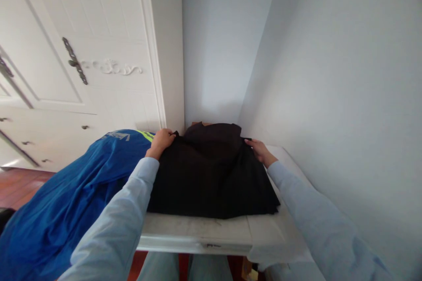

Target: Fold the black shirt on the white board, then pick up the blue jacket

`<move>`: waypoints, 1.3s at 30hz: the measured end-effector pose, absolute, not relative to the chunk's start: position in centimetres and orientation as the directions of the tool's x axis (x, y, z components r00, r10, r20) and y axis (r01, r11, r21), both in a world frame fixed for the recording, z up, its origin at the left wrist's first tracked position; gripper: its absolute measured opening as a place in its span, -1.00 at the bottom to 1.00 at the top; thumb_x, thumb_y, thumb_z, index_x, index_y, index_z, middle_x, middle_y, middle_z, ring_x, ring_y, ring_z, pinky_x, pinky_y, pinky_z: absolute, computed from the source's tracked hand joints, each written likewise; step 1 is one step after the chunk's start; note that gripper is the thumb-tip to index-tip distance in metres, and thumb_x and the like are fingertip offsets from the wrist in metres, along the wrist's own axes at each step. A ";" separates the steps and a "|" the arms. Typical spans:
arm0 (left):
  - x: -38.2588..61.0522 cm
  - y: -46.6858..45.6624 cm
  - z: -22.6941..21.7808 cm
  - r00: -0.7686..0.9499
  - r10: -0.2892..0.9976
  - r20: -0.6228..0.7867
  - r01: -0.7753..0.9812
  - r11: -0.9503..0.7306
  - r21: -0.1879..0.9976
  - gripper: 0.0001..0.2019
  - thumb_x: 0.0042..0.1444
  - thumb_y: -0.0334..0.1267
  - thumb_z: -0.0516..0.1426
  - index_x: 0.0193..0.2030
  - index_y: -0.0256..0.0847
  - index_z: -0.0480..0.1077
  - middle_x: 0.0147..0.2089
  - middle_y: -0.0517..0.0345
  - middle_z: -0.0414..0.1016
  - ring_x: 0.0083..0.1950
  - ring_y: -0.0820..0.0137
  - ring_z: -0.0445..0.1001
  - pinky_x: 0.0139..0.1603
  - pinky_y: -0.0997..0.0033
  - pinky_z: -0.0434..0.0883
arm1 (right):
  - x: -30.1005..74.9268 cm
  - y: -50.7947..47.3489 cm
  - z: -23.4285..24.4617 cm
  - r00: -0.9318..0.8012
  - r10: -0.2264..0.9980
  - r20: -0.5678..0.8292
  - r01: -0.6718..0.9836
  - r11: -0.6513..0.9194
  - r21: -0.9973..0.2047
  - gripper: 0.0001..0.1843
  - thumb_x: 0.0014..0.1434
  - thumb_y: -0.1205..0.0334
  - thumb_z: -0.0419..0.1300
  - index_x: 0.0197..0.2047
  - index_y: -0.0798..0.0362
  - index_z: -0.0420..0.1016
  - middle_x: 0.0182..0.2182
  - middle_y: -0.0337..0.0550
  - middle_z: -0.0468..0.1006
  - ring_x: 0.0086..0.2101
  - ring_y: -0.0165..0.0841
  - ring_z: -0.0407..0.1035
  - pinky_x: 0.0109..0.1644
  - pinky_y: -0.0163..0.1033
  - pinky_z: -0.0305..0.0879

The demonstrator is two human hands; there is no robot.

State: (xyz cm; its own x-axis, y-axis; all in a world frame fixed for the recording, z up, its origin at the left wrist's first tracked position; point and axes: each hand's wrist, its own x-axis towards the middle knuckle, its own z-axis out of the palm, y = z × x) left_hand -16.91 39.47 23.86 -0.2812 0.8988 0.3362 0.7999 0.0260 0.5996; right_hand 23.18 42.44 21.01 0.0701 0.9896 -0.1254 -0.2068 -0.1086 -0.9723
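Note:
A black garment point(211, 175) lies spread on a white table point(198, 230) in front of me. My left hand point(161, 140) is closed on its far left corner, fingers curled over the fabric edge. My right hand point(259, 149) pinches the far right corner of the same garment. Both arms wear light blue sleeves. The far part of the garment is bunched up against the wall corner.
A blue garment with a yellow-green stripe point(66, 202) is draped to the left of the table. White wardrobe doors with metal handles point(75, 60) stand at the left. Grey walls point(329, 74) close in behind and to the right. Red-brown floor point(16, 184) shows at the lower left.

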 end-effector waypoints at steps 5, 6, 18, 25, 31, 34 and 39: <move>-19.2 40.6 18.3 -0.352 0.901 0.255 0.776 0.129 0.617 -0.83 -0.10 -0.29 0.26 -0.32 -0.25 0.57 -0.30 -0.09 0.61 -0.19 0.13 0.57 -0.09 0.26 0.41 | 24.3 43.1 15.4 0.079 0.984 -0.160 -0.212 -0.140 -0.967 -0.78 -0.21 0.40 0.45 -0.45 0.10 0.53 -0.53 -0.16 0.62 -0.49 -0.33 0.47 -0.31 -0.24 0.43; -19.5 40.6 18.0 -0.361 0.902 0.238 0.759 0.136 0.637 -0.80 -0.11 -0.30 0.27 -0.29 -0.27 0.57 -0.27 -0.09 0.61 -0.18 0.13 0.57 -0.08 0.26 0.42 | 24.7 43.1 15.1 0.066 0.984 -0.166 -0.211 -0.149 -0.966 -0.75 -0.23 0.40 0.46 -0.42 0.10 0.54 -0.49 -0.15 0.63 -0.47 -0.32 0.48 -0.29 -0.24 0.44; -19.2 38.2 21.6 -0.549 0.752 0.365 0.732 0.223 0.644 -0.63 0.13 -0.30 0.11 0.09 -0.27 0.45 0.04 -0.13 0.55 0.08 0.12 0.51 0.10 0.16 0.41 | 28.8 44.2 17.0 0.277 0.958 -0.078 0.017 -0.086 -0.996 -0.70 -0.22 0.35 0.40 -0.36 0.08 0.45 -0.51 -0.18 0.56 -0.49 -0.34 0.44 -0.38 -0.26 0.42; -17.7 36.5 21.3 -0.317 0.865 0.390 0.938 0.224 0.264 -0.54 0.23 -0.16 0.07 0.21 -0.34 0.32 0.22 -0.32 0.36 0.21 -0.03 0.40 0.14 0.05 0.41 | 29.2 44.4 16.4 0.387 0.921 0.046 0.243 -0.054 -0.969 -0.54 -0.14 0.33 0.29 -0.09 0.08 0.41 -0.17 -0.03 0.57 -0.18 -0.21 0.48 -0.15 -0.15 0.48; -13.0 35.9 19.4 0.262 0.908 0.327 0.955 -0.293 0.047 -0.43 0.32 0.07 -0.02 0.32 -0.27 0.25 0.41 -0.23 0.19 0.44 0.06 0.14 0.37 0.05 0.19 | 23.6 42.5 17.8 -0.098 0.870 0.483 0.709 0.402 -0.580 -0.49 0.12 0.14 0.18 0.15 0.09 0.39 0.11 0.12 0.45 0.12 -0.06 0.36 0.21 0.11 0.32; -12.1 35.6 17.2 0.354 0.905 0.234 0.928 -0.371 0.031 -0.32 0.33 0.15 -0.08 0.39 -0.33 0.16 0.48 -0.25 0.03 0.51 0.05 -0.06 0.44 -0.02 0.05 | 19.9 40.0 17.4 -0.423 0.766 0.485 0.700 0.616 -0.362 -0.45 0.22 0.07 0.16 0.25 0.02 0.34 0.24 0.08 0.34 0.26 -0.09 0.21 0.36 0.12 0.14; -14.5 34.9 14.2 0.306 0.937 0.166 0.944 -0.322 0.076 -0.23 0.34 0.21 -0.20 0.42 -0.41 0.12 0.47 -0.29 0.04 0.51 0.02 -0.04 0.42 -0.06 0.06 | 20.9 37.8 15.1 -0.577 0.740 0.345 0.718 0.661 -0.218 -0.39 0.26 0.00 0.13 0.30 0.07 0.30 0.34 0.11 0.22 0.32 -0.07 0.13 0.39 0.13 0.08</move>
